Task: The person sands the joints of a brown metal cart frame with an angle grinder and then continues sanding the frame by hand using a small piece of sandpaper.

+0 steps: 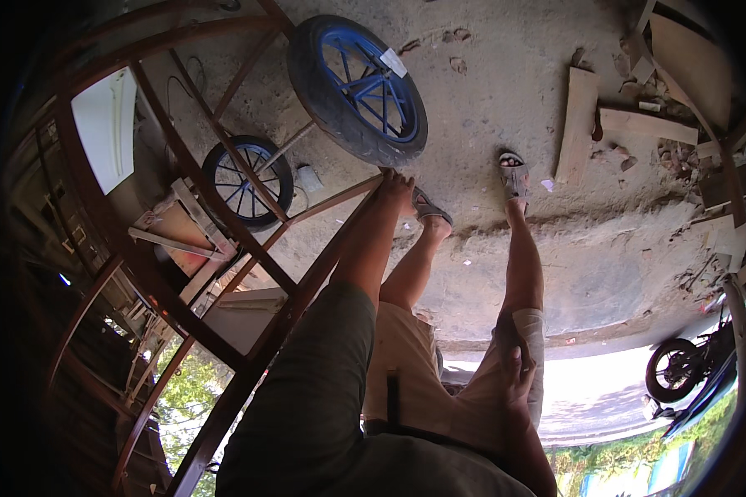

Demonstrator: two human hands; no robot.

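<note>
My left hand [394,186] reaches out along a rust-brown metal frame [249,364] and grips the end of its long bar, where a thinner crossbar meets it. The green sleeve of that arm fills the lower middle. My right hand [518,364] lies flat on my right knee with the fingers apart and nothing in it. Both legs in beige shorts run away from me to two feet in grey sandals [514,170] on the dirt floor.
A large wheel with a black tyre and blue spokes [356,87] lies just past the frame. A smaller blue-spoked wheel [249,182] sits behind the frame bars. Wood planks [576,124] and scraps lie to the right. A motorcycle [680,369] stands outside.
</note>
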